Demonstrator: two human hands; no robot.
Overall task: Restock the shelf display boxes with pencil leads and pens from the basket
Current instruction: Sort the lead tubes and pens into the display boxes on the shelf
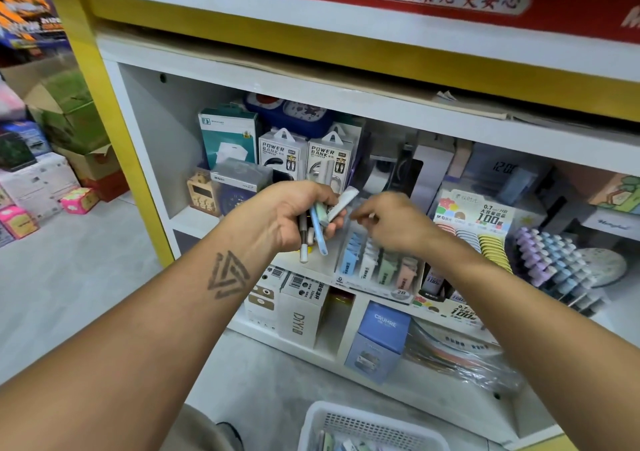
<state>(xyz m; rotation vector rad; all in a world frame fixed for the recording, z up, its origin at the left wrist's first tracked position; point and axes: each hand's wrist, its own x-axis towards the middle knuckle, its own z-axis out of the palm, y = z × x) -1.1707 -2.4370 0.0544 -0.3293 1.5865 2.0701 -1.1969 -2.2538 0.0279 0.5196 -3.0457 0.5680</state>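
My left hand (294, 215) grips a bundle of pens and pencil lead cases (317, 227), white, pale blue and green, in front of the middle shelf. My right hand (391, 222) hovers just to the right of the bundle with its fingertips pinched together; whether they hold anything is blurred. Below the right hand stands a clear display box (377, 270) with rows of pastel lead cases. A white plastic basket (363, 426) sits on the floor at the bottom edge, with a few items inside.
Power bank boxes (304, 156) and clocks fill the shelf behind my hands. A 0.7 HB lead display (485, 218) and a rack of pastel pens (554, 263) stand to the right. Boxes (301, 308) occupy the lower shelf. Cartons are stacked on the floor at left.
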